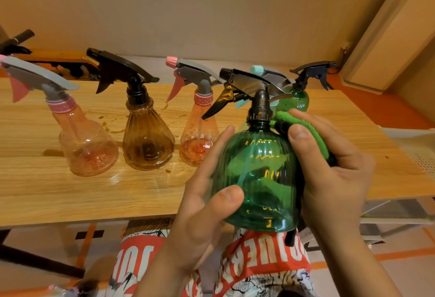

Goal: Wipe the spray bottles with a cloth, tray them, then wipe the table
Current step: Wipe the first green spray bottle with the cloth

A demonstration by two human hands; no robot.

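Currently green spray bottle (259, 174) upright, off the table (70, 190), gripped at 9 o'clock by left hand (202, 214) fingers; right hand (334, 186) fingers pinch green cloth (316, 137) against its 2 o'clock shoulder.

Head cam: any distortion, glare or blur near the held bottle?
Head view: wide-angle distortion leans the beige wall panel; warm glints speckle the ribbed green plastic spray bottle; left hand, right hand and fuzzy green cloth sharp; lower-left corner blurred.
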